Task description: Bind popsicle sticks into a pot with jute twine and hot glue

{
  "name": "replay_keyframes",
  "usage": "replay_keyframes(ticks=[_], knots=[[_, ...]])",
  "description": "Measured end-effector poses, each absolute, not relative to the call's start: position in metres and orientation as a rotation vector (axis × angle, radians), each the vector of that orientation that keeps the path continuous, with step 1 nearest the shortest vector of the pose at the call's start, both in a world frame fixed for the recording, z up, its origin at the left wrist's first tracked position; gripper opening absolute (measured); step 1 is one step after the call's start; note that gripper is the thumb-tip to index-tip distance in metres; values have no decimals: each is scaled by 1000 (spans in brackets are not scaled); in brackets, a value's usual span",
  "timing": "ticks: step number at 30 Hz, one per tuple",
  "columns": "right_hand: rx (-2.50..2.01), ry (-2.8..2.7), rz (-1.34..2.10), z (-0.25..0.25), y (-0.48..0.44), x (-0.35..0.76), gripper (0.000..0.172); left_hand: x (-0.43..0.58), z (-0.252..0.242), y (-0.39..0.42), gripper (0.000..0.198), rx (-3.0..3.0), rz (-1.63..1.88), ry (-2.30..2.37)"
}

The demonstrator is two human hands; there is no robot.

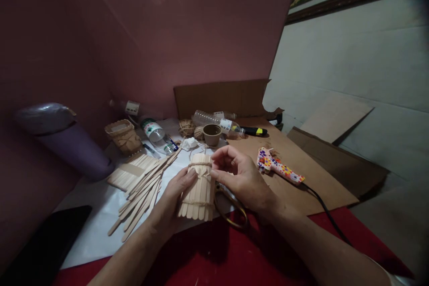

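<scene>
A cylinder covered with upright craft sticks (196, 192) is tilted in front of me. Twine rings it near both ends, and a small bow (203, 173) sits on the upper band. My left hand (176, 192) is wrapped round its left side, thumb lying beside the bow. On the other side, my right hand (239, 178) has its thumb at the bow's right end and its fingers curled near the rim; the fingertips' exact grip is partly hidden. Scissors (234, 214) with dark, gold-edged handles lie under my right hand, blades out of sight.
Loose craft sticks (142, 201) fan out at left beside a stick panel (130, 170). Behind stand a stick-covered basket (124, 136), plastic bottles (152, 132), twine balls (187, 128) and a brown cup (212, 135). A flowered glue gun (279, 167), its cord trailing, lies on cardboard (321, 192).
</scene>
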State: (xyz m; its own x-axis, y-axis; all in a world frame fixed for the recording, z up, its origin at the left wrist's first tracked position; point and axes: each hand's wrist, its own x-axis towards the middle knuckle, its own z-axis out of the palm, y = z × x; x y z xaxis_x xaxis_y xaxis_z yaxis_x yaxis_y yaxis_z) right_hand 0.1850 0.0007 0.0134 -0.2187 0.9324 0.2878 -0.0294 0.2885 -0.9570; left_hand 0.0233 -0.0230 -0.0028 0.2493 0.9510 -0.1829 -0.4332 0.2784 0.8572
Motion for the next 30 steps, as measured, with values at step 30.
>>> replay_keyframes(ticks=[30], knots=[[-886, -1622, 858, 9, -10, 178, 11, 20, -5, -25, 44, 683, 1065, 774]])
